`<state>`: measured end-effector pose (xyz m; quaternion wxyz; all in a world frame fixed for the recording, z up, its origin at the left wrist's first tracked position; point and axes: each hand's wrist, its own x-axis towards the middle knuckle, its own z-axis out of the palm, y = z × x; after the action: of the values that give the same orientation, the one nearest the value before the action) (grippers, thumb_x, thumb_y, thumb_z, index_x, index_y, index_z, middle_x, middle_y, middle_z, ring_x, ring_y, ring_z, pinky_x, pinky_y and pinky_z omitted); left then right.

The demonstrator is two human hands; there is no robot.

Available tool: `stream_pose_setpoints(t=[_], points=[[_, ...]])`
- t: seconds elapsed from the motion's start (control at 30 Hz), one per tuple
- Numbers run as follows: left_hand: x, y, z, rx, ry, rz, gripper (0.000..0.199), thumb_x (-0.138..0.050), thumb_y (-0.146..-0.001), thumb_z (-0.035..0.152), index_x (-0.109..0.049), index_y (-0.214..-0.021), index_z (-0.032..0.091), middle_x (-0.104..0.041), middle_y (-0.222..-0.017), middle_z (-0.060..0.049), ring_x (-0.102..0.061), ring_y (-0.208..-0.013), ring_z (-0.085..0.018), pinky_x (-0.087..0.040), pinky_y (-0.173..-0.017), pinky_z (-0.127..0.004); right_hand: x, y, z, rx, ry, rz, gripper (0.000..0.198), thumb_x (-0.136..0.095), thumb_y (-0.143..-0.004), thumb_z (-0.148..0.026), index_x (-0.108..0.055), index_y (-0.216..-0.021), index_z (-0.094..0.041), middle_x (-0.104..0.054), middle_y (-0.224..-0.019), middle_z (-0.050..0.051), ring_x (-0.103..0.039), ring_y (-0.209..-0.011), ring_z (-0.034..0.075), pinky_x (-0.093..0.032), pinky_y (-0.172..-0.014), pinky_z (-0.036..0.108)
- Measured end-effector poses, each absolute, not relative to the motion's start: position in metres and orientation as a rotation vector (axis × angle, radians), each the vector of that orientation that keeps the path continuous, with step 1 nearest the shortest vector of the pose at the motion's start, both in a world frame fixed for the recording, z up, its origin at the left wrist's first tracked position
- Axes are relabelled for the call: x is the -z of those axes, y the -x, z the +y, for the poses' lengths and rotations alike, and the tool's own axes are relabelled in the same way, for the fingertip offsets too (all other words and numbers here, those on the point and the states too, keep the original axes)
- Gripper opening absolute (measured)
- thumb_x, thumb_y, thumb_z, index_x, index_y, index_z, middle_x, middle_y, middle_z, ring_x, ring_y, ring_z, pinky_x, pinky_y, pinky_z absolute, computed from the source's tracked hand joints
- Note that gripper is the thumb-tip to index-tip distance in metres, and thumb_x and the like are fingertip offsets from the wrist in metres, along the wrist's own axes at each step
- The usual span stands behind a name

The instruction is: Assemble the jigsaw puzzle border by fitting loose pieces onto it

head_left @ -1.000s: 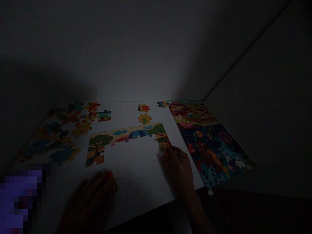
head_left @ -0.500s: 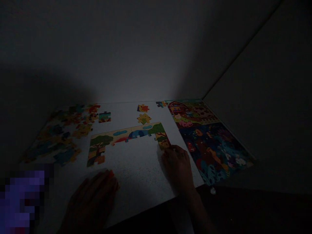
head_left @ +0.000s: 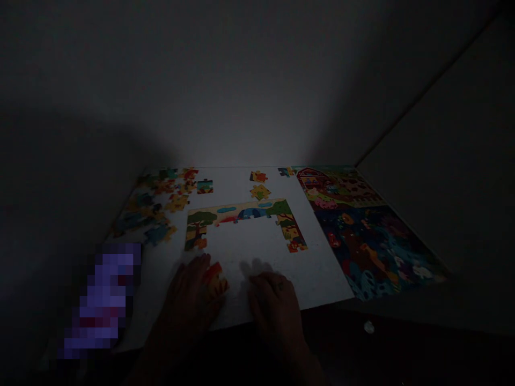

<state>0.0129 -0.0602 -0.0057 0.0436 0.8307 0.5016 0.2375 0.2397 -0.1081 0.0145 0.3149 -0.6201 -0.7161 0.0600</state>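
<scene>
Both hands lie flat on the table [head_left: 257,252], left hand [head_left: 193,300] touching a puzzle piece [head_left: 215,279].

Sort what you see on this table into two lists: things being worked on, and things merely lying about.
Worked on: left hand on a loose piece; right hand; half-built puzzle frame.
Lying about: finished puzzles; scattered pieces.
</scene>
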Motion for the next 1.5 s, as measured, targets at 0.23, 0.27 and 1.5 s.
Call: stream_pose_setpoints(t=[0.23,0.27,1.5], points=[[-0.006,-0.01,-0.073,-0.952,-2.142,1.756,0.043,-0.043,-0.095,0.031,-0.05,-0.136,0.02,-0.061,-0.134,-0.012,-0.058,-0.125,-0.027,-0.052,-0.1,-0.045,-0.009,-0.212,-0.105,-0.172,1.737,-1.814,0.039,-0.06,-0.091,-0.037,-0.058,-0.126,-0.019,-0.063,-0.121,0.015,-0.058,-0.108,0.031,-0.05,-0.088,0.048],[-0.006,-0.01,-0.073,-0.996,-2.104,1.769,0.04,-0.042,-0.095,0.03,-0.053,-0.132,0.019,-0.064,-0.13,-0.011,-0.061,-0.12,-0.025,-0.054,-0.098,-0.042,-0.01,-0.203,-0.103,-0.18,1.742,-1.819,0.044,-0.061,-0.09,-0.04,-0.057,-0.128,-0.018,-0.062,-0.123,0.016,-0.057,-0.11,0.032,-0.05,-0.089,0.05],[0.011,-0.009,-0.057,-0.753,-2.868,1.393,0.046,-0.054,-0.093,0.029,-0.054,-0.138,0.028,-0.062,-0.136,-0.006,-0.057,-0.124,-0.024,-0.049,-0.101,-0.037,-0.059,-0.325,0.12,-0.44,2.033,-1.677,0.04,-0.051,-0.095,-0.03,-0.062,-0.128,-0.011,-0.064,-0.123,0.017,-0.065,-0.105,0.021,-0.048,-0.091,0.03]])
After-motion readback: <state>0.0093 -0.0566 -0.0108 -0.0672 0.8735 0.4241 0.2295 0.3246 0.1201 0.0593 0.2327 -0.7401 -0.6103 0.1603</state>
